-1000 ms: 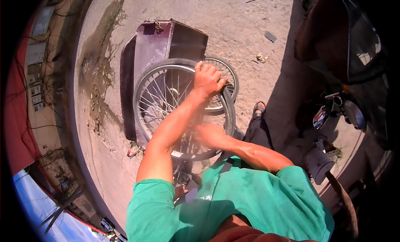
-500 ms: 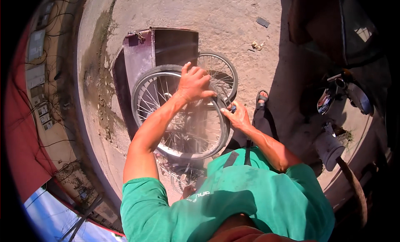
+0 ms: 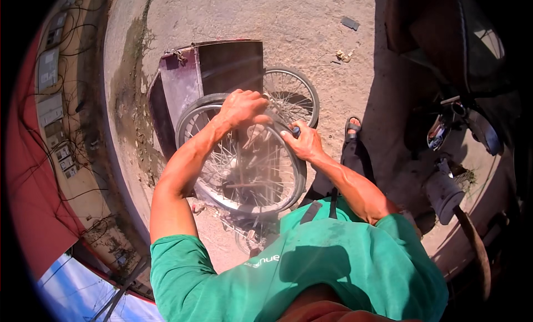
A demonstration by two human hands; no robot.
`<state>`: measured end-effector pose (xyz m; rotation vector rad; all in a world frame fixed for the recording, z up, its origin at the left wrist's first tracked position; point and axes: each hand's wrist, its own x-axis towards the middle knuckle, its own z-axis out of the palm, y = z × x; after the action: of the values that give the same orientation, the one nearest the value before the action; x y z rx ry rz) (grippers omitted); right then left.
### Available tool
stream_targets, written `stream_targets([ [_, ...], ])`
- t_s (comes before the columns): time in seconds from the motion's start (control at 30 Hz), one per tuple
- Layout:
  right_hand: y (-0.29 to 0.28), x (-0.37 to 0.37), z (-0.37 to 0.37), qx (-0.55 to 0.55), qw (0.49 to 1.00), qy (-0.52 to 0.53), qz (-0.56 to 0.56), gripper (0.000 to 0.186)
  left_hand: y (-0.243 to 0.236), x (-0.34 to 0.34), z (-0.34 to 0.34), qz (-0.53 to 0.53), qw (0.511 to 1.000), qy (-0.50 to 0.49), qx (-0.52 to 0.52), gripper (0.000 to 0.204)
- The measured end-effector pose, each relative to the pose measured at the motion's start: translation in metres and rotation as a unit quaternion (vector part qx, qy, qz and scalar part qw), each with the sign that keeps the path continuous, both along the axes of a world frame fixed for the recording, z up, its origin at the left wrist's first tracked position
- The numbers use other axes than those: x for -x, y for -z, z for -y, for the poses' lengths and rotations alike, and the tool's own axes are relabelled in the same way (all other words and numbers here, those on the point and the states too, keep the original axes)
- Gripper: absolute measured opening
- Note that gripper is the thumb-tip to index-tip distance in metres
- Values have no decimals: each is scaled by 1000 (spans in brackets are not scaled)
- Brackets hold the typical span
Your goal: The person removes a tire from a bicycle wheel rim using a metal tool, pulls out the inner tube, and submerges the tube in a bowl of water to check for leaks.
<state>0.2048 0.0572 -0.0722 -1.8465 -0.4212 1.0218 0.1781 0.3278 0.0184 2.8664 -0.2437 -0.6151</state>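
An upright-tilted bicycle wheel (image 3: 251,209) with a dark tyre and thin spokes is before me, its middle smeared by motion. My left hand (image 3: 243,108) is closed over the tyre at the wheel's upper edge, fingers curled on the far side. On the upper right of the same tyre is my right hand (image 3: 306,142), its thumb pressed to the tyre. A short tool with a dark blue handle (image 3: 296,132) shows in its grip; the tool's working end is hidden.
Behind the wheel stands a purple metal box cart (image 3: 230,67) with another spoked wheel (image 3: 314,94) beside it. A sandalled foot (image 3: 352,125) is at the right. Farther right are a pale cylinder (image 3: 444,199) and a wooden handle (image 3: 476,250) in shade.
My left hand has shifted a little left along the tyre, its fingers closing more. My right hand has moved up and left with the blue-handled tool. The wheel has tilted slightly.
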Motion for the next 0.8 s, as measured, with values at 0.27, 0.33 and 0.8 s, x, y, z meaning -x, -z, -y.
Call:
stream_targets([
  [0.27, -15, -11, -1, 13, 999, -30, -2, 49, -1, -9, 9, -39, 997, -55, -29, 61],
  [0.33, -19, -20, 3, 6, 996, -69, 50, 47, -6, -17, 13, -64, 995, -70, -37, 63],
  [0.8, -40, -90, 41, -56, 924, -343, 158, 28, -9, -31, 23, -146, 985, -84, -29, 64],
])
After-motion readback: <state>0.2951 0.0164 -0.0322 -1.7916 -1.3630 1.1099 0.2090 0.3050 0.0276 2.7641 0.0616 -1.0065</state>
